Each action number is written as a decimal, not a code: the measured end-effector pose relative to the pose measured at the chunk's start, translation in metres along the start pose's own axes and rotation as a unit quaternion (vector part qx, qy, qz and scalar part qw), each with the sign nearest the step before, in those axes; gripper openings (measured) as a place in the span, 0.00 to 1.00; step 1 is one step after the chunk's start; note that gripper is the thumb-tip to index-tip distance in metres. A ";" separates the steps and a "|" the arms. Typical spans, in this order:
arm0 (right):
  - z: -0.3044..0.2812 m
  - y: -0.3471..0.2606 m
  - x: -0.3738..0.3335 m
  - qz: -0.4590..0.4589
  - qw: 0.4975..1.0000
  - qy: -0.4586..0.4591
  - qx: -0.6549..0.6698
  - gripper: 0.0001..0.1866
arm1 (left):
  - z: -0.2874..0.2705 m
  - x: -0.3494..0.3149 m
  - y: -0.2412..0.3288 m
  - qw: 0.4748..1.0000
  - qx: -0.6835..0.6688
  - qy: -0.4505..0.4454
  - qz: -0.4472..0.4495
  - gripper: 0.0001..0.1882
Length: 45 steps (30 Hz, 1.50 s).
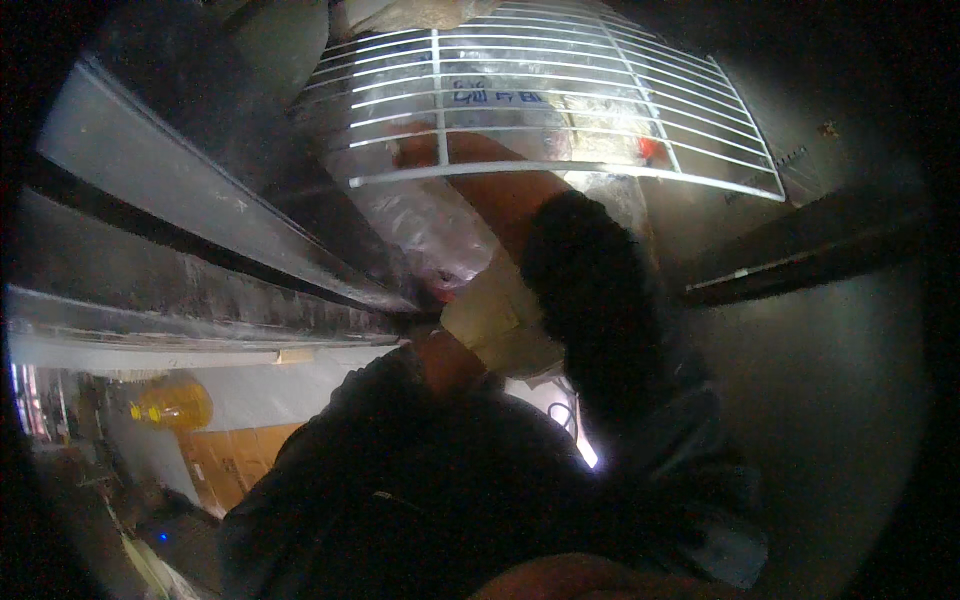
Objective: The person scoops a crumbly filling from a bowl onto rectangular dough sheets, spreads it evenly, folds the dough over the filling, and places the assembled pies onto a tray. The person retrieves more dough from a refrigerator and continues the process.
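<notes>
The right hand [425,150] reaches under the wire shelf [560,100]; its grip is hidden. A long clear bag [420,215] beside it slants down-right, and the left hand [445,360] touches a tan pack [500,320], grip unclear

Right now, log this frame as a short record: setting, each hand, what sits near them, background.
setting: inside of a fridge or freezer, seen from above, dim
shelf: white wire shelf across the top
right hand: right hand reaches under the shelf, partly hidden by the wires; grip cannot be told
left hand: left hand low, at a pale wrapped package; fingers hidden
nearby: clear plastic bags of frozen goods under and on the shelf
background: yellow bottle and cardboard box at lower left
</notes>
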State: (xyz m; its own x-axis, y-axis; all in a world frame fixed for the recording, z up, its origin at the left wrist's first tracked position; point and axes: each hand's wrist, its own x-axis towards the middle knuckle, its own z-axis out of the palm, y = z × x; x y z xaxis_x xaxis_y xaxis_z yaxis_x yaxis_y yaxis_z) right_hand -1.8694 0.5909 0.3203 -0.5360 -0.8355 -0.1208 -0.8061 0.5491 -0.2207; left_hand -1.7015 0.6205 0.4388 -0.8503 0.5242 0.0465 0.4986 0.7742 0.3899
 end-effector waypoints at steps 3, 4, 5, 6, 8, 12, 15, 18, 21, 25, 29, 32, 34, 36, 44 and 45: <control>-0.017 -0.003 -0.024 0.004 1.000 -0.015 0.018 0.23 | -0.003 -0.004 0.000 1.000 -0.001 0.003 0.005 0.10; -0.024 0.001 -0.038 0.005 0.999 -0.019 0.033 0.23 | -0.004 -0.004 0.000 1.000 -0.001 0.001 0.006 0.10; -0.032 0.012 -0.057 -0.001 0.998 -0.021 0.055 0.23 | -0.005 -0.007 0.001 1.000 -0.003 0.004 0.009 0.10; -0.038 0.027 -0.082 -0.041 0.995 0.004 0.094 0.23 | -0.006 -0.007 0.002 1.000 -0.004 0.003 0.010 0.10; -0.048 0.070 -0.150 -0.067 0.984 0.012 0.164 0.20 | -0.009 -0.007 0.003 1.000 -0.002 -0.001 0.013 0.10; 0.008 0.139 -0.242 -0.010 0.678 0.286 0.678 0.25 | -0.012 -0.005 0.013 1.000 0.003 -0.004 0.012 0.10; 0.079 0.159 -0.261 0.215 0.679 0.223 0.666 0.26 | -0.014 -0.004 0.027 1.000 0.009 -0.017 0.007 0.10; 0.130 0.136 -0.268 0.247 0.359 0.215 0.874 0.28 | -0.016 0.000 0.041 0.999 0.015 -0.035 0.002 0.10; 0.148 0.094 -0.279 0.184 0.279 0.193 0.922 0.31 | -0.016 0.001 0.052 0.999 0.015 -0.044 -0.005 0.10; 0.147 0.057 -0.282 0.115 0.308 0.178 0.928 0.35 | -0.021 -0.016 0.066 0.999 0.021 -0.041 -0.012 0.10; 0.148 0.025 -0.288 0.063 0.345 0.161 0.923 0.39 | -0.020 -0.045 0.078 0.999 0.034 -0.030 -0.024 0.10; 0.153 -0.016 -0.288 0.022 0.374 0.131 0.918 0.42 | -0.016 -0.095 0.081 0.998 0.045 0.005 -0.044 0.10; 0.155 -0.052 -0.283 -0.008 0.383 0.105 0.918 0.44 | -0.014 -0.141 0.083 0.996 0.050 0.041 -0.060 0.10; 0.160 -0.098 -0.278 -0.035 0.396 0.076 0.915 0.46 | -0.012 -0.195 0.084 0.992 0.052 0.082 -0.083 0.10; 0.170 -0.328 -0.254 -0.124 0.394 -0.181 0.892 0.66 | 0.036 -0.479 0.101 0.886 0.058 0.371 -0.273 0.10; 0.170 -0.363 -0.244 -0.221 0.380 -0.240 0.866 0.58 | 0.047 -0.515 0.109 0.859 0.065 0.408 -0.304 0.10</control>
State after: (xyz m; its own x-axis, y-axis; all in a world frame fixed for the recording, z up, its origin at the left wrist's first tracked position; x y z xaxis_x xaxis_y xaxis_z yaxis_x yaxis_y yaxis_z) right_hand -1.4031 0.5919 0.2656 -0.0023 -0.9736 0.2283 0.8046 -0.1374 -0.5777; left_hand -1.2013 0.4518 0.4146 -0.7690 -0.3723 0.5196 -0.1093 0.8775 0.4669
